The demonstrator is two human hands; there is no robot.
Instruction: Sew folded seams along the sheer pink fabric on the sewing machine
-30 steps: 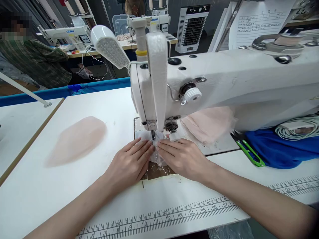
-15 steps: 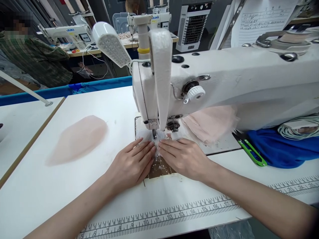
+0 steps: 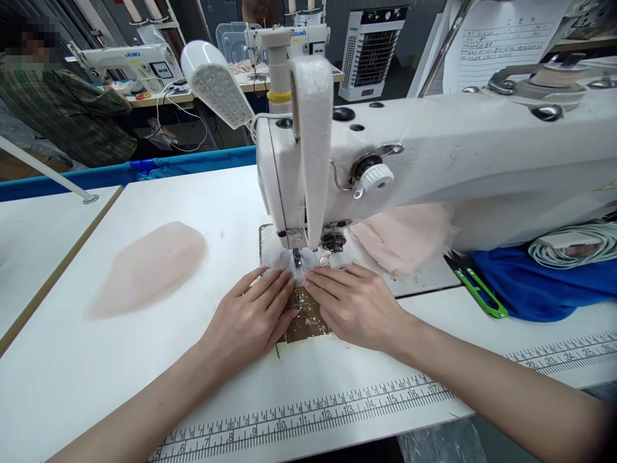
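Observation:
Beneath the head of a white sewing machine [image 3: 424,128], both hands lie flat at the presser foot [image 3: 297,257]. My left hand [image 3: 255,308] is on the left side, fingers stretched out, pressing on thin sheer fabric [image 3: 277,259]. From the right, my right hand [image 3: 359,305] rests its extended fingertips on the same fabric. A narrow gap parts the hands, with the shiny brown plate [image 3: 306,321] showing between them. A pale pink fabric piece [image 3: 152,267] lies flat on the table to the left. More pink fabric [image 3: 405,238] is bunched behind my right hand.
Green snips [image 3: 482,292] and a blue cloth [image 3: 554,283] with a coiled cable [image 3: 576,245] lie at the right. A printed ruler [image 3: 337,411] runs along the table's front edge. A lamp [image 3: 216,83] stands behind. At the far left sits a person in a plaid shirt [image 3: 67,116].
The hands have drawn back slightly from the presser foot, and the gap between them is a little wider. The view has shifted slightly.

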